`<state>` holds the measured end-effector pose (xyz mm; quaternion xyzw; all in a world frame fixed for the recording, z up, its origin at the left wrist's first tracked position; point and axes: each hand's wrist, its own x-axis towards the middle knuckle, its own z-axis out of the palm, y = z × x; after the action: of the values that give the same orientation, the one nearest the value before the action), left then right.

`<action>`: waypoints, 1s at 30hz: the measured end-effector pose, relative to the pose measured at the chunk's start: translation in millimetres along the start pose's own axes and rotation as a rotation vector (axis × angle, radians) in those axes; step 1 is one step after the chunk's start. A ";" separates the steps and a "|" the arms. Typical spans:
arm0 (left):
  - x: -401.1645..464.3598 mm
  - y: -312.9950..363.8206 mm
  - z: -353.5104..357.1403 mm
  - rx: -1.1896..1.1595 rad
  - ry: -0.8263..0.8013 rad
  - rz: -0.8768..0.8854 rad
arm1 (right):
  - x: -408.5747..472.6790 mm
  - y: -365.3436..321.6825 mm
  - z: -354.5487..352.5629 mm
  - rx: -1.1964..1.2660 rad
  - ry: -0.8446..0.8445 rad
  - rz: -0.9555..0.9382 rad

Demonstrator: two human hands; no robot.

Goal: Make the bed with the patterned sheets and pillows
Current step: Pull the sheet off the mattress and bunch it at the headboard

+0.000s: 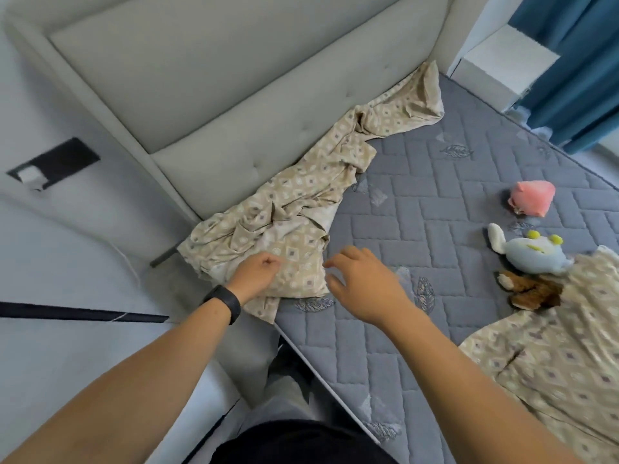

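Observation:
A beige patterned sheet (301,202) lies bunched along the padded headboard (207,105), from the near corner of the grey quilted mattress (435,236) to its far corner. My left hand (259,272), fingers curled, rests on the sheet's near corner and seems to pinch the cloth. My right hand (361,279) hovers just to the right of that corner with its fingers loosely spread, holding nothing. A second piece of the same patterned cloth (552,349) lies on the mattress at the right.
Three soft toys lie on the mattress at the right: a pink one (532,197), a pale blue one with yellow eyes (532,251) and a brown one (526,289) partly under the cloth. A white bedside unit (502,68) and blue curtains (576,61) stand beyond the far corner.

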<state>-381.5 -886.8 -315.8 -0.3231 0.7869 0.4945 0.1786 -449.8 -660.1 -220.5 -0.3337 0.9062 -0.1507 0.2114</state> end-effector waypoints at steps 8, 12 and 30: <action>114.6 -47.0 -53.4 0.216 -0.031 -0.114 | 91.8 -19.9 19.1 -0.162 -0.130 -0.084; 163.9 -55.3 -53.0 0.378 -0.113 -0.162 | 143.1 -32.1 36.2 -0.208 -0.212 -0.101; 193.4 -36.8 -28.0 -0.621 -0.281 -0.332 | 195.2 -9.5 97.1 0.710 -0.121 0.614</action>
<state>-495.8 -987.1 -443.9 -0.4139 0.5043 0.7134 0.2559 -532.0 -810.4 -355.7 0.0342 0.8414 -0.3621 0.3997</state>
